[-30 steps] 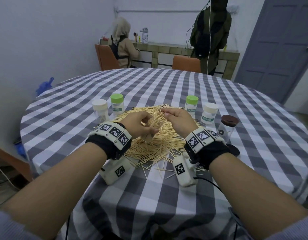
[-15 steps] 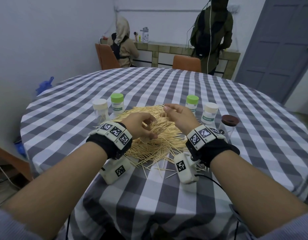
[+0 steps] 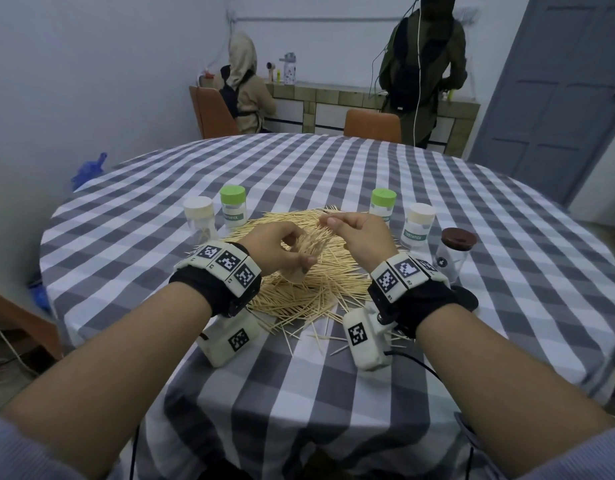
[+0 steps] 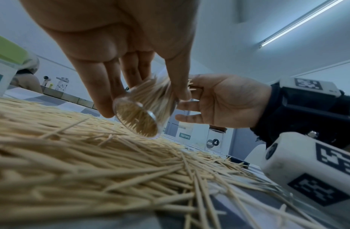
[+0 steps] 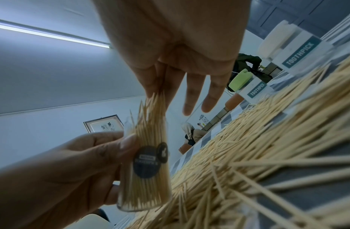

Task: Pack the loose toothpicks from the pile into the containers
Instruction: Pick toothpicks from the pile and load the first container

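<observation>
While the left hand (image 3: 276, 249) grips the jar (image 5: 145, 173), right-hand fingers (image 5: 156, 80) pinch its toothpicks (image 5: 150, 111).

Clear jar (image 5: 146, 175) tilted, toothpick-stuffed, over pile (image 3: 299, 292)

Head view looks down from above; both wrist views sit low, close, sharing the toothpick pile (image 3: 299, 289)

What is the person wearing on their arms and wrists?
Both forearms are bare, with blue-grey sleeve edges near the elbows. Each wrist has a black fabric cuff topped by a cream band of black-and-white square code tags. A cream camera box with another tag hangs below each wrist; a black cable runs from the right one.
</observation>
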